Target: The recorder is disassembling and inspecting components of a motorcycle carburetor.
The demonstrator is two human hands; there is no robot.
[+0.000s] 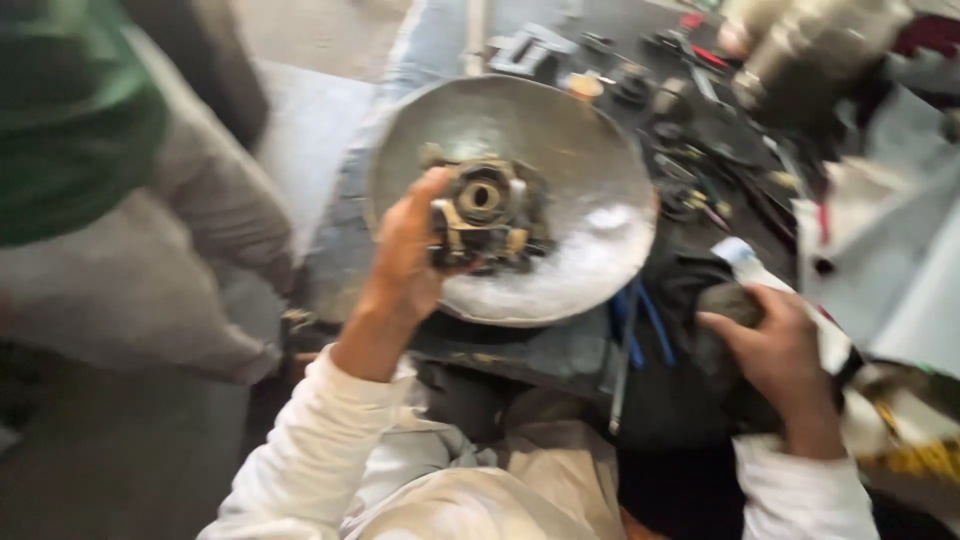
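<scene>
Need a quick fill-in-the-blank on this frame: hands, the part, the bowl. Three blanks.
1. The left hand holds a grimy mechanical part over a round ____ bowl.
2. The right hand rests on a dark ____.
3. Both arms wear ____ sleeves.

Missing words: metal; cloth; white

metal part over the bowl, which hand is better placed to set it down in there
Left, probably. The left hand already grips the metal part right above the shallow metal bowl. The right hand is off to the side, on a dark cloth.
</scene>
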